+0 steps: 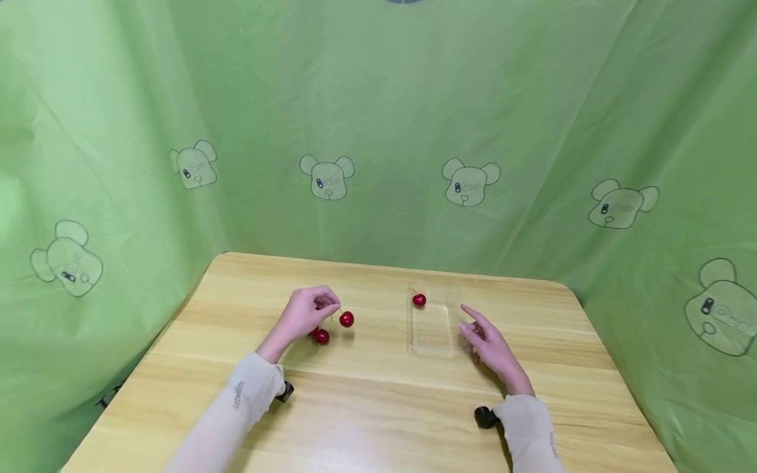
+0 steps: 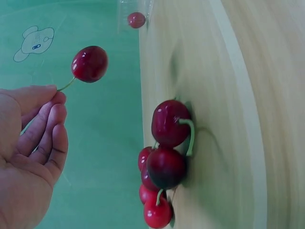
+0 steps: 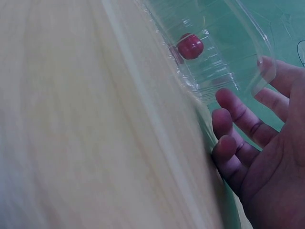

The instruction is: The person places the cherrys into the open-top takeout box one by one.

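- Left hand (image 1: 304,310), pinching a cherry (image 2: 89,64) by its stem (image 2: 66,84): slippage, I judge, could drop it.
- Right hand (image 1: 489,345), loosely spread at the clear plastic tray (image 1: 432,332): bumping could shift it.

Location: a curtained-off work booth, type of building undetermined. Green sheeting (image 1: 402,98) hangs along the far, left and right sides, printed with round-eared animal heads (image 1: 470,185). A wood-grain table (image 1: 378,394) with rounded far corners stands within the enclosure. Black wrist-worn cameras (image 1: 485,417), near left and near right, indicate a recording station.
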`<state>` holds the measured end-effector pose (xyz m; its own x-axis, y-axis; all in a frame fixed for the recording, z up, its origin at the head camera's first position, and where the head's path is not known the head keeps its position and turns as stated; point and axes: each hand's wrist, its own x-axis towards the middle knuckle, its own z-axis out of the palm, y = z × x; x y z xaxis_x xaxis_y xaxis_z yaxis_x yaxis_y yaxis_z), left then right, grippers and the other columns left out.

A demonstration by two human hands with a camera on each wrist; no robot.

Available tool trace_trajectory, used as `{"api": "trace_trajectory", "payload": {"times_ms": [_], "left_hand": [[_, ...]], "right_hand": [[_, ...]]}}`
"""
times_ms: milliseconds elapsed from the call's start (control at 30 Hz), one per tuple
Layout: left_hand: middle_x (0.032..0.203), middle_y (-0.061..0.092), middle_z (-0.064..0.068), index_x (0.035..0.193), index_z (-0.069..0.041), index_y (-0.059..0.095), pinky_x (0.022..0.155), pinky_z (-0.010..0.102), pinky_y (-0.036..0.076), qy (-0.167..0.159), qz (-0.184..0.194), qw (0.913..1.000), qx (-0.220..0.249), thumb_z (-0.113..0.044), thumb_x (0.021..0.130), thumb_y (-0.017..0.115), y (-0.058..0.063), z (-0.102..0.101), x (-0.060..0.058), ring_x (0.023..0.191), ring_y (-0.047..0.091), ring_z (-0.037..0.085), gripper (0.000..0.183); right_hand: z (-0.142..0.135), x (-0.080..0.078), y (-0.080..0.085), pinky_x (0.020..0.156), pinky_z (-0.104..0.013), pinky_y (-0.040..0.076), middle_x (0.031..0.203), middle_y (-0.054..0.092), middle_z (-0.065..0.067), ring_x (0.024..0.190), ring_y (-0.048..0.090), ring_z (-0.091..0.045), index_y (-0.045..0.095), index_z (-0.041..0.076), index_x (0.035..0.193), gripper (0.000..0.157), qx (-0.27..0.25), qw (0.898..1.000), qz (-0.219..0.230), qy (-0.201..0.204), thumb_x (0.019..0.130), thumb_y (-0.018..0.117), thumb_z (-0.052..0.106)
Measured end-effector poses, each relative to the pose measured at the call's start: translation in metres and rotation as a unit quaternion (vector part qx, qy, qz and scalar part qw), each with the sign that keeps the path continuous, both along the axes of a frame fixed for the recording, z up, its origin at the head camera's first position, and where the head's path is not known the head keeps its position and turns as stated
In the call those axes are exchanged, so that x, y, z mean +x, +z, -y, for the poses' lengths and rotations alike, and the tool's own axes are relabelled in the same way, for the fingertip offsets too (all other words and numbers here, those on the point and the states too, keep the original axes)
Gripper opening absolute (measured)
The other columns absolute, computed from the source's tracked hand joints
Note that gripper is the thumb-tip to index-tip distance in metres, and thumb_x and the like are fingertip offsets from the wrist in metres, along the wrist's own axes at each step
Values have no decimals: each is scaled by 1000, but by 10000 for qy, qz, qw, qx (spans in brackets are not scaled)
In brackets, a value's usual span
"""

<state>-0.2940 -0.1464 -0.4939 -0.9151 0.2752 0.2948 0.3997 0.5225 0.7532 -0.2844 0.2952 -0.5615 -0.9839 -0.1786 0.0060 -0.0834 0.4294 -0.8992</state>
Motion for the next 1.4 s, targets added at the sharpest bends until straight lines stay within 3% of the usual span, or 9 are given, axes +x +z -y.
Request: {"api": "trace_trajectory", "payload": {"times_ms": [500,1133,1400], "left_hand": [[88,75,-5,97,-12,77,80,29,57,-292,-53,9991,319,-14,92,77,-3,-26,-6,83,67,10,5],[94,76,-3,99,-16,76,83,29,57,-421,238,9963,713,-14,93,78,-4,-70,-16,87,68,10,6],[97,76,0,101,-14,75,85,29,58,-475,217,9946,897,-13,94,76,-5,-90,-28,89,69,11,7]], "right_hand": [[3,0,2,52,-32,53,113,61,-23,70,58,-16,32,21,163,62,47,10000,1,-8,108,55,37],[3,3,2,51,-32,52,116,60,-25,71,59,-19,29,17,164,62,-35,10000,73,-11,109,54,32],[2,0,6,52,-34,53,115,60,-29,72,61,-26,29,13,163,61,-112,9998,190,12,109,54,25]]}}
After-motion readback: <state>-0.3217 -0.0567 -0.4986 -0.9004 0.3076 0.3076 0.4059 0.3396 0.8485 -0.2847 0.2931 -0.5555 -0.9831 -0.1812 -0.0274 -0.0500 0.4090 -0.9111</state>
